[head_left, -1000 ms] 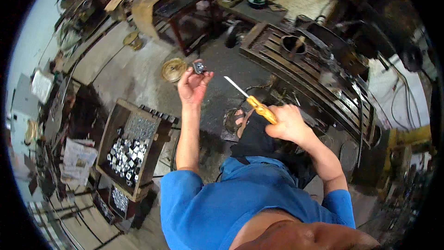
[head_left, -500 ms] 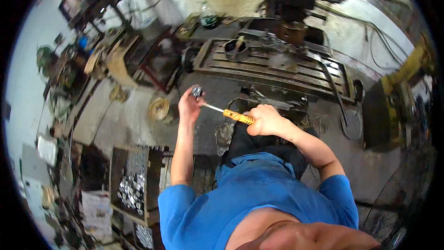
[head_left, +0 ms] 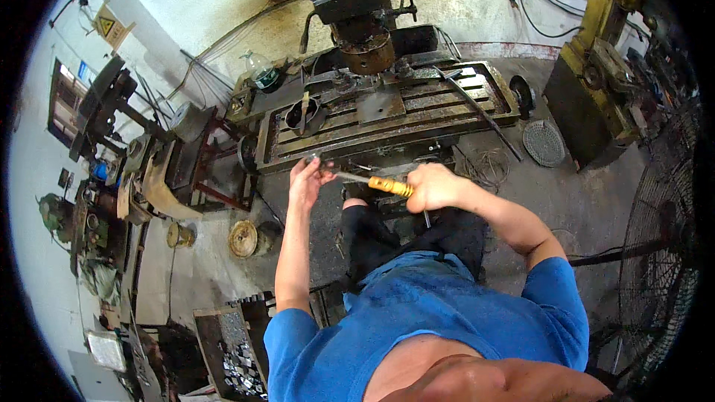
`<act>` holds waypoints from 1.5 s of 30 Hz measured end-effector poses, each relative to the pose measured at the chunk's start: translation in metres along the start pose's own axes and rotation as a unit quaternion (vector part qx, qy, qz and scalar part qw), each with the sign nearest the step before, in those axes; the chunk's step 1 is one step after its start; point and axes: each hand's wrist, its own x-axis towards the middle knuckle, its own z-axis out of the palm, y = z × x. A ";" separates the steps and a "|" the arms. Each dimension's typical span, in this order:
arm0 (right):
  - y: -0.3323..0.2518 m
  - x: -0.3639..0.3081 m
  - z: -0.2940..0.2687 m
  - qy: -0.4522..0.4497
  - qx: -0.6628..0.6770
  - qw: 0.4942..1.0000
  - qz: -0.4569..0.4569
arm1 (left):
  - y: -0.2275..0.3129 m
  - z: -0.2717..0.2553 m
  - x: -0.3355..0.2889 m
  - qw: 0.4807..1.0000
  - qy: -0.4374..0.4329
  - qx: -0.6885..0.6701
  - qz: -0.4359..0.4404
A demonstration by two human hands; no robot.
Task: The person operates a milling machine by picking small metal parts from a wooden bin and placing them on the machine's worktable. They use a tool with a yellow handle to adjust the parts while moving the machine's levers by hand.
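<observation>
My left hand (head_left: 305, 184) is raised below the near edge of the milling machine table. Its fingers are closed round a small shiny metal part (head_left: 313, 158), mostly covered by them. My right hand (head_left: 433, 187) grips a yellow-handled hand tool (head_left: 389, 186) with a slim metal shaft. The shaft points left and reaches the fingers of my left hand. Its tip is hidden there, and I cannot tell whether it touches the part. Both hands are held above my lap.
Ahead stands a milling machine with a slotted table (head_left: 462, 104); a pot (head_left: 304, 117) with a brush sits on it. At lower left is a crate (head_left: 211, 331) of small metal parts. A round tin (head_left: 243, 239) stands on the floor. A large fan (head_left: 659, 223) is at right.
The view has swung to the right, bringing the fan and more of the machine in. My left hand has tilted, so the metal part shows less. Both grips persist.
</observation>
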 end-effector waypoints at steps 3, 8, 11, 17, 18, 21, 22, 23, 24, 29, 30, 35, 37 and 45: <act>0.041 0.024 -0.022 0.051 0.054 0.988 0.137 | 0.003 0.041 0.025 0.997 -0.009 0.077 -0.027; 0.069 0.091 -0.039 0.057 0.083 0.978 0.184 | -0.015 0.054 0.099 0.866 0.027 0.487 0.106; 0.084 0.114 -0.039 0.041 0.130 0.962 0.237 | -0.016 0.080 0.126 0.719 0.049 0.660 0.213; 0.122 0.083 -0.035 0.090 0.194 0.965 0.149 | -0.025 0.089 0.170 0.743 0.049 0.648 0.157; 0.151 0.083 -0.018 0.123 0.333 0.930 0.096 | -0.029 0.097 0.179 0.747 0.043 0.641 0.170; 0.170 0.084 0.019 0.235 0.528 0.816 0.033 | -0.037 0.102 0.198 0.768 0.043 0.616 0.169; 0.179 0.085 0.031 0.207 0.504 0.837 0.055 | -0.040 0.106 0.200 0.771 0.058 0.612 0.164; 0.189 0.083 0.043 0.181 0.477 0.856 0.077 | -0.044 0.112 0.202 0.774 0.070 0.608 0.160; 0.199 0.088 0.065 0.211 0.488 0.845 0.067 | -0.045 0.122 0.198 0.750 0.069 0.626 0.200; 0.192 0.092 0.102 0.323 0.438 0.832 0.105 | -0.057 0.117 0.197 0.687 0.031 0.678 0.260; 0.191 0.091 0.105 0.336 0.426 0.831 0.122 | -0.058 0.116 0.197 0.683 0.029 0.680 0.264; 0.170 0.082 0.091 0.336 0.306 0.865 0.211 | -0.056 0.102 0.196 0.651 -0.003 0.705 0.282; 0.170 0.066 0.093 0.377 0.267 0.871 0.170 | -0.052 0.103 0.191 0.630 -0.007 0.718 0.297; 0.180 0.028 0.083 0.296 0.386 0.867 0.112 | -0.058 0.109 0.215 0.622 -0.028 0.733 0.275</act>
